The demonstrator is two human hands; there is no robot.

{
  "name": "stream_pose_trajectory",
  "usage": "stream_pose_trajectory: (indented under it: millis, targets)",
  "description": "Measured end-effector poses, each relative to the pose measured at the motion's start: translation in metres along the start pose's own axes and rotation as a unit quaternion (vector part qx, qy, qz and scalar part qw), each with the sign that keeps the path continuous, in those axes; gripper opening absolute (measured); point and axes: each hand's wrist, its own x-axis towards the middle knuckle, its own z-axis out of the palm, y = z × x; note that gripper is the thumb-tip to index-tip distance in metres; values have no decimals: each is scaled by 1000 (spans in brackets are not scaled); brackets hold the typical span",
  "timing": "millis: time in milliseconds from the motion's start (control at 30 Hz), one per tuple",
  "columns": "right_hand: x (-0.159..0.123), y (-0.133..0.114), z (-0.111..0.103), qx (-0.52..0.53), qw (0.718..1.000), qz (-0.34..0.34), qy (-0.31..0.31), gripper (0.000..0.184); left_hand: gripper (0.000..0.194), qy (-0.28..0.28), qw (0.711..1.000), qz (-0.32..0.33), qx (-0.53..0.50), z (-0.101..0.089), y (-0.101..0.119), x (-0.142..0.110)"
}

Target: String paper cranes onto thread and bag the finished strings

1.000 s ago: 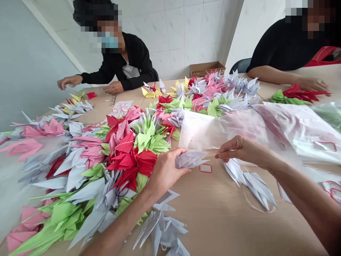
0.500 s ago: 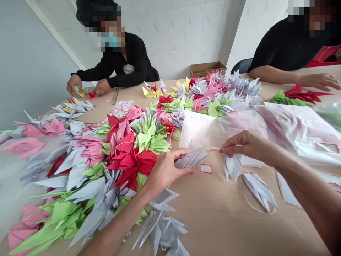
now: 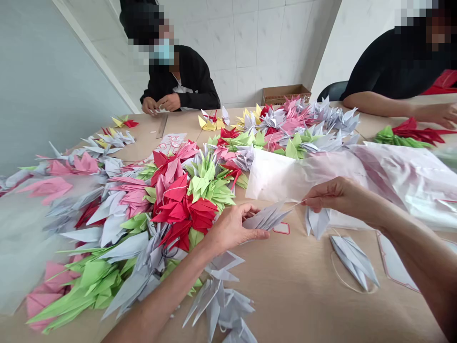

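The left hand stands open, its fingers against a pale grey origami crane that sits above the table, just right of the big heap of paper cranes. The right hand narrowly pinches a thin thread running from the crane. Holding it taut and cradling lightly should spare the folds.

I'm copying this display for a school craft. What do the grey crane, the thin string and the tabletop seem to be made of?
The grey crane looks like thin, matte folded paper, with crisp creases. The string seems to be fine thread, too thin to tell the fibre. The tabletop looks like smooth wood-grain laminate, though it could be real wood.
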Motion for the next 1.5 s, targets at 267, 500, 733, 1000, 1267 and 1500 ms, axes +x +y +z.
stream_pose_trajectory:
  millis: [267,500,733,1000,1267,1500]
  targets:
    - [2,-2,5,-60,996,-20,-65,33,39,66,973,24,218,4,10,-11]
    - [-3,-7,0,-69,997,-31,33,30,29,36,937,-16,346,10,8,-15]
    - [-17,-11,-10,-265,962,46,-44,20,30,19,933,-34,357,5,16,-17]
    - [-9,-16,21,-296,949,95,-45,20,38,86,929,27,358,9,16,-20]
    - [-7,-21,20,-208,977,8,-52,13,40,112,939,151,287,16,38,-8]
    - [-12,-33,13,-133,990,-51,-22,17,43,16,972,146,182,29,45,28]
